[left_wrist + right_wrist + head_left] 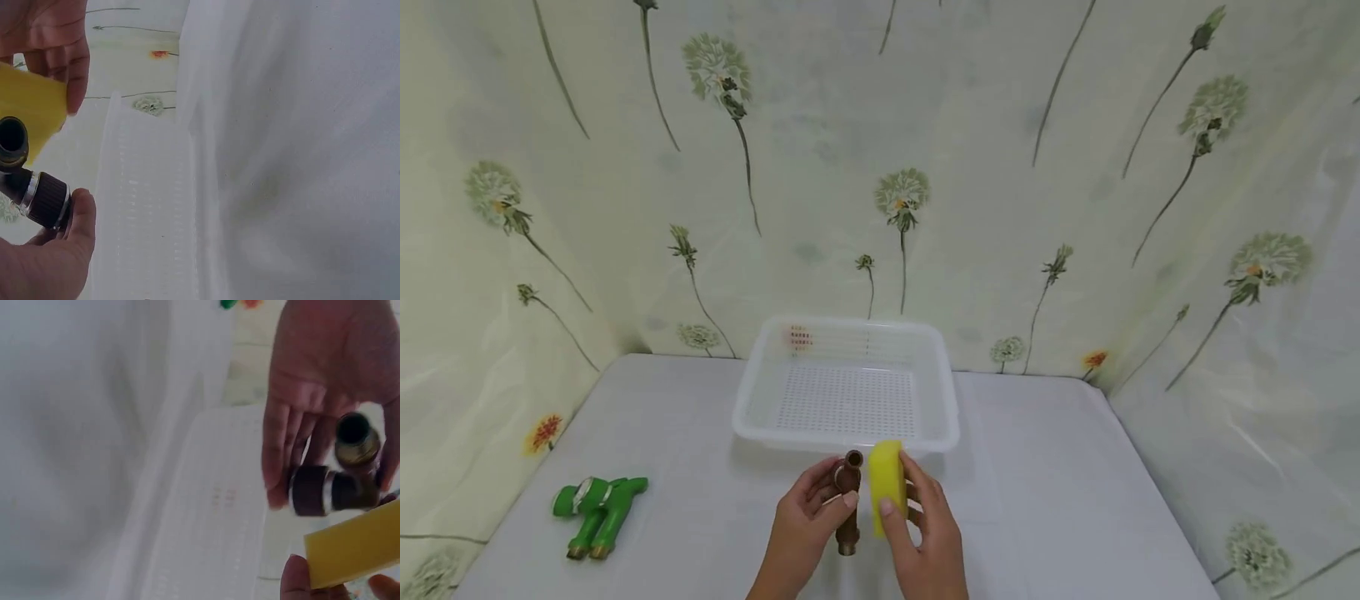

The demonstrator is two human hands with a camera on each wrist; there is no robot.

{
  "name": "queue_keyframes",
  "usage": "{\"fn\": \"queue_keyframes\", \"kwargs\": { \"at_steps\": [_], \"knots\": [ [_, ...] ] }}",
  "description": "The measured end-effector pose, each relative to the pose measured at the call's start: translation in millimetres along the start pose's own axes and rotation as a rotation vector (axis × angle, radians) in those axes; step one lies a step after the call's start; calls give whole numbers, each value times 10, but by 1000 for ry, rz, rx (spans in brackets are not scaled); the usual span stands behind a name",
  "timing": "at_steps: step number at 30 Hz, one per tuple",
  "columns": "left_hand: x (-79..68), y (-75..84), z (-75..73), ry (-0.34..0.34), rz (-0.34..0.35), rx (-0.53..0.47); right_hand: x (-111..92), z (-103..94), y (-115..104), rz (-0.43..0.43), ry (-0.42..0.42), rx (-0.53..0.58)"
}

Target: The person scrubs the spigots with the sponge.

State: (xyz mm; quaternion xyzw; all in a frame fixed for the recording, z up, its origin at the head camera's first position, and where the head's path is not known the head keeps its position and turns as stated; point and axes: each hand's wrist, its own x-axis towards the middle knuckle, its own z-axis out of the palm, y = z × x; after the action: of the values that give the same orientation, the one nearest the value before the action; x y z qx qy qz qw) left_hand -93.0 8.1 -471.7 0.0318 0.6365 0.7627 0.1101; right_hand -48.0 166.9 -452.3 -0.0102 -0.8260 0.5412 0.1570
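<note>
My left hand (805,523) holds a dark brown valve (847,533), a pipe fitting with an open threaded end and a ridged round knob (50,200). In the left wrist view its thumb lies along that knob. A yellow sponge (886,483) is gripped between the thumb and fingers of my right hand (928,533). The sponge stands upright just right of the valve in the head view, with a narrow gap between them. In the right wrist view the sponge (356,544) sits below the valve (356,487); whether they touch there I cannot tell.
A white perforated plastic basket (741,408) stands on the white-covered table (1037,492), just beyond both hands. Off to the left lie green valves (613,517) with brass-coloured ends. Flower-printed sheeting (820,167) closes off the back and both sides.
</note>
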Motion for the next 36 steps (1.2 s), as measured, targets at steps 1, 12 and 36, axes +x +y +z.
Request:
{"fn": "queue_keyframes", "kwargs": {
  "at_steps": [1, 12, 36],
  "knots": [
    [-12, -10, 29, 26, 31, 62, -8, 4, -36, 70, -30, 95],
    [-108, -50, 99, 20, 350, 432, 7, -55, -7, 408, -174, 656],
    [-71, 118, 10, 30, 890, 1055, -7, -194, -11, -650, 126, -624]
  ]
}}
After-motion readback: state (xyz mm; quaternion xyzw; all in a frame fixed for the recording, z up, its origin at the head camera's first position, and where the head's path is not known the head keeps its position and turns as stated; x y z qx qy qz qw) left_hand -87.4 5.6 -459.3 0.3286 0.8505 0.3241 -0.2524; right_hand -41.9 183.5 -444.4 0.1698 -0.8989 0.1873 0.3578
